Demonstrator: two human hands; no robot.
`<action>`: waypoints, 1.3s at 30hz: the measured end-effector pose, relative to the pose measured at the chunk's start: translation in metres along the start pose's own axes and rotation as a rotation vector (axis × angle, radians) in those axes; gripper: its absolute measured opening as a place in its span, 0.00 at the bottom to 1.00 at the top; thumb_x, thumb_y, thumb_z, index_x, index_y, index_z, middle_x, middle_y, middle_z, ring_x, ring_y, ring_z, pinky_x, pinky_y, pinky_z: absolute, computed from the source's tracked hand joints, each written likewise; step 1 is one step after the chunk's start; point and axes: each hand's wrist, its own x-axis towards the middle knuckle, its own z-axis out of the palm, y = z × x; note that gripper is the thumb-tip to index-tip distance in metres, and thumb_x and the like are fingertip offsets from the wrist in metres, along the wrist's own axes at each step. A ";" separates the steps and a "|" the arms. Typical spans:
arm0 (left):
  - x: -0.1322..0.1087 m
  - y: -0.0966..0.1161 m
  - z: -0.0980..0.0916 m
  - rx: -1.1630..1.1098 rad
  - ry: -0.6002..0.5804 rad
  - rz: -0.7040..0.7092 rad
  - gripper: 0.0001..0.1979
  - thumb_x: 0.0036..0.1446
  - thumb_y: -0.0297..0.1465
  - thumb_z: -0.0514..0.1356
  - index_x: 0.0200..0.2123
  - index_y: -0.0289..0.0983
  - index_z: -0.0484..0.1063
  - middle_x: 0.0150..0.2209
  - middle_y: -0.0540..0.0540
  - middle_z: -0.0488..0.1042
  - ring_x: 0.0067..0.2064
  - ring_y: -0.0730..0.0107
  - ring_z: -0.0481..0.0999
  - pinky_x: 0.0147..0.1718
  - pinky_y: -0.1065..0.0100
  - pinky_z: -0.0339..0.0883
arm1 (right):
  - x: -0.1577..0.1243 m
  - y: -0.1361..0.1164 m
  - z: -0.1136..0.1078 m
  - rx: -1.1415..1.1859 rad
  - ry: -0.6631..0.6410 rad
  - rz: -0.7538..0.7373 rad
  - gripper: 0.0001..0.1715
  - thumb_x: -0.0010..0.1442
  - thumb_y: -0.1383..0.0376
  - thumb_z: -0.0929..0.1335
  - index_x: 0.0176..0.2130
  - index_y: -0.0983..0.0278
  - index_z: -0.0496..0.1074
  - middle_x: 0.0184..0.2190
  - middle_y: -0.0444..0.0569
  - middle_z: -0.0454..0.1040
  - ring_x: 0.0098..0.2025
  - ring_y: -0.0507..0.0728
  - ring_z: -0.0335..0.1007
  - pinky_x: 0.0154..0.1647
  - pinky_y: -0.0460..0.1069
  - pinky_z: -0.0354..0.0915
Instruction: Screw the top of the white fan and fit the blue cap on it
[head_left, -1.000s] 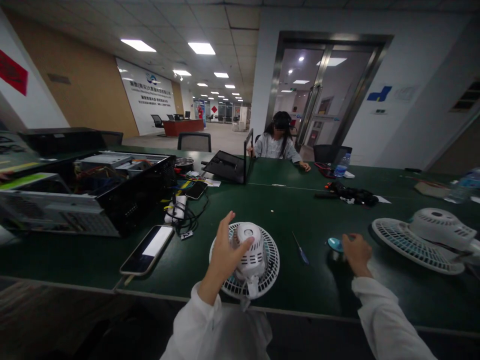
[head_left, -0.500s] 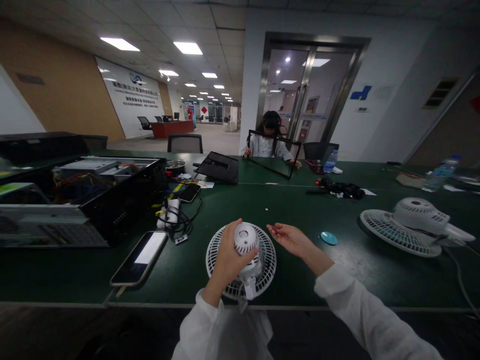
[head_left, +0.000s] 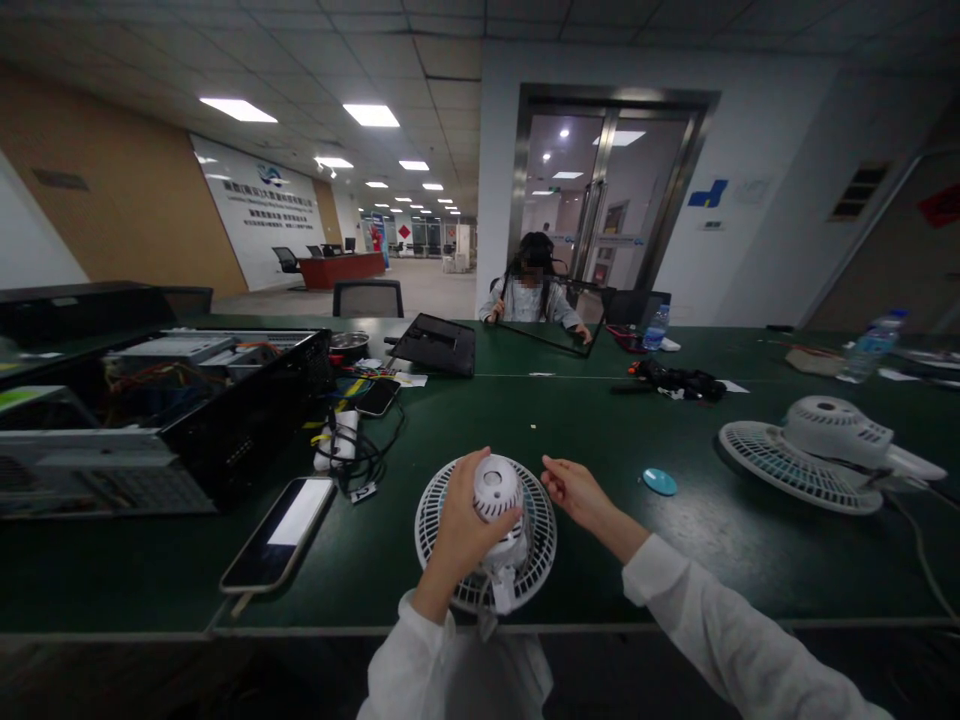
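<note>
A small white fan (head_left: 541, 560) lies grille down on the table's near side, its rounded motor housing facing up. My left hand (head_left: 459, 520) is wrapped round the left side of that housing, thumb across its front. Just off the fan's upper right edge, my right hand (head_left: 574, 492) hovers with fingers curled in and thumb and forefinger pinched together. Whatever may be between those fingertips is too small to make out. To the right of this hand a round blue disc (head_left: 660, 482) rests on the table.
A second white fan (head_left: 832, 430) lies at the right. At the left are a phone (head_left: 277, 535), tangled black cables (head_left: 364, 450) and an opened computer case (head_left: 247, 405). Across the green table (head_left: 465, 410), a person (head_left: 534, 290) holds a black frame (head_left: 551, 342). A water bottle (head_left: 657, 328) stands nearby.
My right hand's fingers have curled in from a looser pose. My left hand keeps its grip on the fan. The person opposite has tilted the black frame lower.
</note>
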 end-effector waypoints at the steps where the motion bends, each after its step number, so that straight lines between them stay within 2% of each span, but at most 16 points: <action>1: 0.000 0.000 -0.001 -0.008 0.000 -0.001 0.32 0.44 0.33 0.65 0.54 0.38 0.61 0.54 0.40 0.65 0.57 0.55 0.63 0.57 0.52 0.56 | 0.000 -0.001 -0.001 -0.030 -0.001 -0.012 0.12 0.53 0.68 0.72 0.23 0.68 0.66 0.14 0.41 0.69 0.12 0.43 0.59 0.11 0.36 0.55; 4: -0.002 0.001 -0.002 -0.015 0.002 -0.006 0.32 0.44 0.33 0.65 0.54 0.38 0.61 0.54 0.40 0.65 0.57 0.55 0.64 0.57 0.52 0.56 | -0.001 -0.002 -0.005 -0.122 -0.007 -0.048 0.15 0.49 0.66 0.74 0.22 0.68 0.66 0.11 0.37 0.64 0.10 0.41 0.51 0.09 0.36 0.45; 7: -0.002 0.002 -0.002 -0.018 0.007 -0.015 0.32 0.44 0.33 0.65 0.54 0.37 0.61 0.55 0.40 0.65 0.57 0.54 0.64 0.57 0.52 0.56 | -0.002 -0.001 -0.008 -0.190 -0.015 -0.061 0.13 0.47 0.67 0.74 0.21 0.69 0.68 0.11 0.37 0.64 0.10 0.41 0.51 0.10 0.37 0.44; 14: -0.001 -0.003 0.001 -0.045 0.012 -0.015 0.33 0.43 0.32 0.66 0.54 0.37 0.61 0.55 0.39 0.64 0.58 0.54 0.63 0.58 0.51 0.54 | 0.002 -0.004 -0.012 -0.218 -0.023 0.013 0.02 0.49 0.72 0.71 0.26 0.70 0.75 0.16 0.41 0.66 0.16 0.44 0.57 0.16 0.39 0.53; 17: -0.001 -0.004 0.001 -0.057 0.011 -0.013 0.33 0.43 0.31 0.66 0.54 0.37 0.60 0.55 0.39 0.64 0.58 0.54 0.62 0.58 0.51 0.53 | 0.002 -0.009 -0.013 -0.206 -0.034 0.015 0.03 0.49 0.74 0.70 0.27 0.70 0.76 0.17 0.43 0.67 0.18 0.45 0.59 0.18 0.41 0.57; 21: -0.001 -0.002 0.001 -0.074 0.020 -0.012 0.33 0.42 0.30 0.66 0.53 0.38 0.62 0.54 0.40 0.64 0.58 0.53 0.63 0.58 0.51 0.53 | -0.003 -0.023 -0.005 -0.213 -0.034 -0.026 0.08 0.47 0.77 0.70 0.30 0.69 0.78 0.23 0.46 0.72 0.21 0.45 0.62 0.23 0.42 0.61; 25: -0.001 -0.002 0.000 -0.069 0.026 -0.008 0.33 0.42 0.30 0.66 0.53 0.38 0.62 0.53 0.40 0.65 0.57 0.53 0.63 0.57 0.51 0.54 | -0.020 -0.044 0.018 -0.339 -0.069 -0.258 0.09 0.44 0.72 0.73 0.31 0.67 0.78 0.28 0.47 0.76 0.28 0.48 0.68 0.30 0.43 0.63; 27: -0.001 -0.004 0.001 -0.067 0.027 0.003 0.33 0.41 0.30 0.67 0.53 0.38 0.61 0.54 0.40 0.64 0.57 0.53 0.63 0.57 0.51 0.54 | -0.032 -0.053 0.033 -0.399 -0.156 -0.395 0.09 0.43 0.67 0.74 0.30 0.66 0.77 0.28 0.46 0.77 0.30 0.50 0.70 0.33 0.45 0.65; 30: -0.001 -0.006 0.002 -0.079 0.032 0.027 0.33 0.42 0.30 0.67 0.53 0.38 0.61 0.54 0.40 0.64 0.57 0.54 0.63 0.57 0.51 0.54 | -0.048 -0.059 0.052 -0.530 -0.348 -0.509 0.09 0.45 0.64 0.73 0.30 0.65 0.75 0.29 0.46 0.77 0.33 0.53 0.73 0.38 0.50 0.68; 33: 0.000 -0.008 0.002 -0.085 0.030 0.043 0.33 0.43 0.31 0.66 0.53 0.39 0.61 0.53 0.41 0.64 0.57 0.55 0.64 0.57 0.52 0.55 | -0.059 -0.059 0.063 -0.751 -0.497 -0.635 0.05 0.49 0.67 0.71 0.30 0.65 0.76 0.30 0.47 0.78 0.33 0.54 0.74 0.39 0.50 0.69; 39: -0.002 -0.006 0.002 -0.062 0.018 0.027 0.34 0.44 0.31 0.66 0.55 0.39 0.57 0.55 0.41 0.63 0.58 0.56 0.63 0.58 0.52 0.54 | -0.066 -0.068 0.069 -1.206 -0.615 -0.895 0.08 0.53 0.73 0.69 0.32 0.64 0.77 0.32 0.47 0.79 0.34 0.52 0.74 0.39 0.47 0.67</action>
